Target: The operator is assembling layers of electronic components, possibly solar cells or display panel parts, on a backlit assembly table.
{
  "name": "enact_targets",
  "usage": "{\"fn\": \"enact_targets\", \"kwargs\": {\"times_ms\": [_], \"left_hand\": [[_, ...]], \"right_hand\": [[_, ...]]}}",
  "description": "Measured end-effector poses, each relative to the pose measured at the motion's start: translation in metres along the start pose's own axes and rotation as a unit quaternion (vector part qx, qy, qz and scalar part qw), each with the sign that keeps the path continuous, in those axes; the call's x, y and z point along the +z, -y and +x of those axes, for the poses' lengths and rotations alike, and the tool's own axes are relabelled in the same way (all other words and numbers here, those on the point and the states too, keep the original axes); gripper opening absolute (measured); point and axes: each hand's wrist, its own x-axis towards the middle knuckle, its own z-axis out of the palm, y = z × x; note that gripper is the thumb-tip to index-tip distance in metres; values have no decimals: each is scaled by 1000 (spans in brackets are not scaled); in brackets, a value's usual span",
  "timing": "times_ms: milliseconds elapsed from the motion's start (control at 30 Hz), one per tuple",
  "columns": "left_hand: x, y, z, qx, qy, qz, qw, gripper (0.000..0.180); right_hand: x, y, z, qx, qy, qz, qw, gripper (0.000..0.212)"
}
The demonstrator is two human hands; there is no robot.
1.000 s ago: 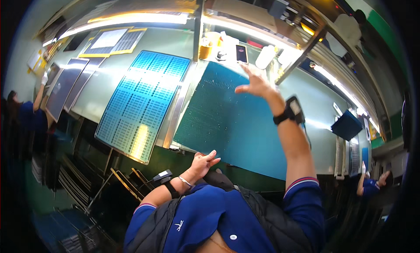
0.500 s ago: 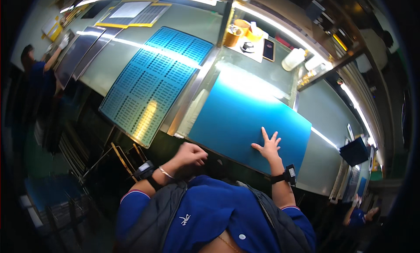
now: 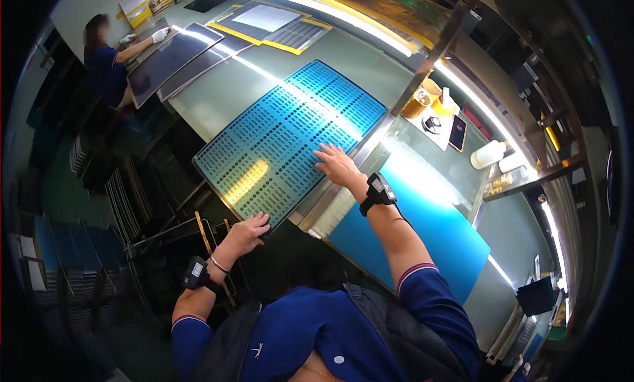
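A blue panel [image 3: 290, 138] printed with rows of small dark marks lies on the bench, its near end jutting over the front edge. My left hand [image 3: 247, 234] is at that near end, fingers curled over the rim; the underside of its grip is hidden. Over the panel's right side, my right hand [image 3: 338, 165] is open with fingers spread, the tips at the printed surface. To the right lies a plain blue sheet [image 3: 422, 227], partly covered by my right forearm.
A metal strip [image 3: 317, 207] divides the two panels. Behind the plain sheet stand yellow tubs [image 3: 446, 104], a phone [image 3: 457, 132] and a white bottle [image 3: 487, 155]. At far left a gloved co-worker [image 3: 109, 62] handles a dark panel [image 3: 173, 60]. Racks [image 3: 142, 190] stand below left.
My right hand has left the plain blue sheet and moved left to the printed panel. My left hand has gone from a loose fist to the printed panel's near end. The view has shifted left.
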Motion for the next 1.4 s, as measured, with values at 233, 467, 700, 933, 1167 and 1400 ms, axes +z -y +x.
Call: {"fn": "enact_targets", "kwargs": {"times_ms": [233, 467, 700, 933, 1167, 1400], "left_hand": [[19, 17, -15, 73, -78, -10, 994, 16], [33, 24, -22, 166, -172, -15, 971, 28], [25, 34, -21, 88, -89, -116, 985, 18], [29, 22, -31, 89, -132, -48, 986, 19], [22, 4, -23, 26, -278, -125, 952, 19], [19, 17, -22, 22, -273, -102, 956, 16]], "right_hand": [[2, 7, 1, -25, 30, 8, 999, 70], [-18, 10, -4, -52, 69, 3, 996, 86], [-20, 23, 2, -18, 127, -1, 992, 88], [-22, 26, 3, -15, 155, -16, 988, 96], [-16, 10, 0, -73, 97, -19, 992, 100], [4, 11, 7, -68, 89, -88, 990, 90]]}}
